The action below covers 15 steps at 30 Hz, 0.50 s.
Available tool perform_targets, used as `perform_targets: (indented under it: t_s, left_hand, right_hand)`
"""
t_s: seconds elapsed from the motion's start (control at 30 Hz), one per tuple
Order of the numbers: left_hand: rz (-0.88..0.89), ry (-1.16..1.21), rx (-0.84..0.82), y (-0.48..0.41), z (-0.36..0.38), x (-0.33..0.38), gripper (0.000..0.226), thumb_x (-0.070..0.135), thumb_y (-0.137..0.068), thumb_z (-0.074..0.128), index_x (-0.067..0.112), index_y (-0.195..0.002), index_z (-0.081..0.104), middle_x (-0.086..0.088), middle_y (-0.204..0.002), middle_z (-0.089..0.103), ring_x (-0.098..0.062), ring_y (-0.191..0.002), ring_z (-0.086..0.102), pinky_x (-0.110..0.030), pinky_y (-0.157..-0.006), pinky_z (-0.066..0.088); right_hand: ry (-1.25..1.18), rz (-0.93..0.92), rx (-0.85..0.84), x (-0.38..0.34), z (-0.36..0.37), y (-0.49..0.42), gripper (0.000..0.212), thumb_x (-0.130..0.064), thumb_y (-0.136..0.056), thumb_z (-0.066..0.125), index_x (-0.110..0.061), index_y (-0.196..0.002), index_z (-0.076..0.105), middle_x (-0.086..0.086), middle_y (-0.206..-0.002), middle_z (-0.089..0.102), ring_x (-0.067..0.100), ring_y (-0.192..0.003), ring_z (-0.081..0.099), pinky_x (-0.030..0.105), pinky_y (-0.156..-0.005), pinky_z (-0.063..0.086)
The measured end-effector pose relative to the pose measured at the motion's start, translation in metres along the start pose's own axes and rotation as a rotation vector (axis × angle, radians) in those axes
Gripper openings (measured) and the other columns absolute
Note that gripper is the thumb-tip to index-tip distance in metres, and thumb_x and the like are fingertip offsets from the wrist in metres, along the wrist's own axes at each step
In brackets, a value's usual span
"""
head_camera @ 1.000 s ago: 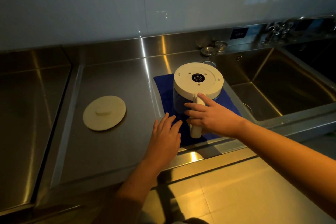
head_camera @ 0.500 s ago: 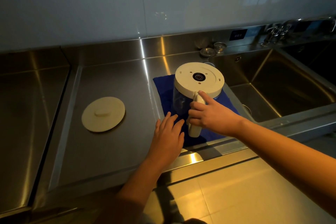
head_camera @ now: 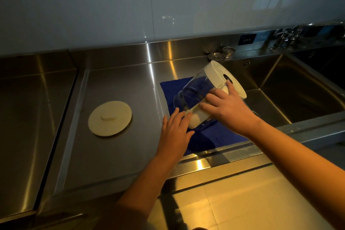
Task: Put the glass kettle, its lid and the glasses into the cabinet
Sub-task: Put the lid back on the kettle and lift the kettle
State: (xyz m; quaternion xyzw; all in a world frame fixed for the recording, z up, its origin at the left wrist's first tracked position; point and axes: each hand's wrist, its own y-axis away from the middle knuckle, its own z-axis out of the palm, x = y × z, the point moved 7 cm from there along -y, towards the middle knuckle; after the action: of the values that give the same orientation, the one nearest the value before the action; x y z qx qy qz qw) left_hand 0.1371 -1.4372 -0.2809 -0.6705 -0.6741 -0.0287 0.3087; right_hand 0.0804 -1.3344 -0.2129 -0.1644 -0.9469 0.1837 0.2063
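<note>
The glass kettle with a cream base and cream handle is tilted over the blue cloth, its base pointing up and to the right, its open mouth down and left. My right hand grips the kettle's handle. Beside the kettle's mouth, my left hand lies with fingers straight, its fingertips touching the lower end of the handle. The round cream lid lies flat on the steel counter to the left, apart from both hands. No drinking glasses or cabinet can be made out.
A steel counter runs left to right, with a deep sink on the right and taps behind it. Small metal strainers sit at the back edge. A white wall rises behind. Tiled floor lies below the counter's front edge.
The kettle stood upside down on the cloth; now my right hand has tipped it onto a slant, base swinging right. My left hand moved up to the handle's end.
</note>
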Motion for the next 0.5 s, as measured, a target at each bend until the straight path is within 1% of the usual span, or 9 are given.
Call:
perform_targets:
  t_s: [0.1, 0.2, 0.3, 0.33, 0.37, 0.4, 0.43, 0.5]
  left_hand:
    - [-0.001, 0.029, 0.071, -0.005, -0.006, -0.001, 0.049, 0.008, -0.074, 0.076, 0.004, -0.119, 0.058, -0.015, -0.123, 0.059, -0.037, -0.125, 0.046, -0.048, -0.102, 0.018]
    - [0.029, 0.031, 0.106, -0.009, -0.015, 0.001, 0.048, 0.006, -0.069, 0.078, 0.003, -0.113, 0.06, -0.015, -0.116, 0.063, -0.037, -0.116, 0.054, -0.053, -0.098, 0.03]
    - [0.073, 0.009, 0.142, -0.01, -0.023, 0.004, 0.048, 0.002, -0.067, 0.079, 0.003, -0.111, 0.061, -0.014, -0.109, 0.065, -0.036, -0.106, 0.061, -0.055, -0.094, 0.035]
    - [0.078, 0.022, 0.155, -0.011, -0.027, 0.004, 0.047, 0.001, -0.067, 0.079, 0.003, -0.111, 0.061, -0.014, -0.108, 0.066, -0.036, -0.102, 0.062, -0.054, -0.091, 0.041]
    - [0.082, 0.045, 0.165, -0.012, -0.031, 0.005, 0.046, 0.0, -0.068, 0.078, 0.003, -0.111, 0.061, -0.013, -0.106, 0.066, -0.035, -0.097, 0.063, -0.049, -0.085, 0.048]
    - [0.087, 0.072, 0.172, -0.013, -0.034, 0.006, 0.045, -0.001, -0.068, 0.077, 0.003, -0.111, 0.061, -0.013, -0.103, 0.065, -0.033, -0.092, 0.064, -0.042, -0.079, 0.05]
    - [0.094, 0.087, 0.179, -0.014, -0.037, 0.007, 0.045, -0.002, -0.068, 0.076, 0.003, -0.11, 0.061, -0.013, -0.101, 0.065, -0.032, -0.089, 0.064, -0.037, -0.075, 0.051]
    - [0.112, 0.081, 0.197, -0.018, -0.041, 0.009, 0.044, -0.004, -0.067, 0.075, 0.001, -0.108, 0.061, -0.014, -0.098, 0.065, -0.032, -0.085, 0.064, -0.034, -0.073, 0.05]
  right_hand:
    - [-0.009, 0.054, 0.028, 0.0, -0.003, -0.001, 0.054, -0.014, -0.058, 0.084, -0.015, -0.107, 0.063, 0.01, -0.101, 0.062, 0.033, -0.103, 0.056, 0.067, -0.091, 0.036]
    - [-0.02, 0.099, 0.063, -0.001, -0.005, 0.0, 0.059, -0.016, -0.055, 0.086, -0.017, -0.107, 0.059, 0.01, -0.1, 0.063, 0.034, -0.101, 0.059, 0.068, -0.088, 0.039]
    - [-0.049, 0.166, 0.113, -0.001, -0.006, 0.003, 0.056, -0.019, -0.058, 0.082, -0.017, -0.107, 0.054, 0.011, -0.097, 0.063, 0.035, -0.097, 0.06, 0.068, -0.086, 0.039]
    - [-0.06, 0.194, 0.132, 0.0, -0.007, 0.004, 0.055, -0.019, -0.059, 0.081, -0.016, -0.106, 0.054, 0.011, -0.096, 0.063, 0.035, -0.095, 0.06, 0.067, -0.086, 0.04]
    - [-0.066, 0.221, 0.149, -0.001, -0.007, 0.004, 0.055, -0.019, -0.06, 0.082, -0.016, -0.106, 0.053, 0.011, -0.095, 0.063, 0.034, -0.094, 0.061, 0.065, -0.087, 0.04]
    - [-0.07, 0.247, 0.162, -0.001, -0.007, 0.004, 0.056, -0.019, -0.06, 0.083, -0.016, -0.106, 0.052, 0.011, -0.094, 0.063, 0.034, -0.093, 0.061, 0.063, -0.087, 0.041]
    - [-0.076, 0.272, 0.171, -0.001, -0.008, 0.004, 0.057, -0.019, -0.059, 0.084, -0.016, -0.106, 0.051, 0.011, -0.094, 0.063, 0.033, -0.092, 0.06, 0.061, -0.087, 0.041]
    - [-0.108, 0.321, 0.189, 0.001, -0.006, 0.004, 0.058, -0.021, -0.06, 0.085, -0.016, -0.106, 0.05, 0.01, -0.093, 0.063, 0.03, -0.091, 0.057, 0.058, -0.086, 0.043]
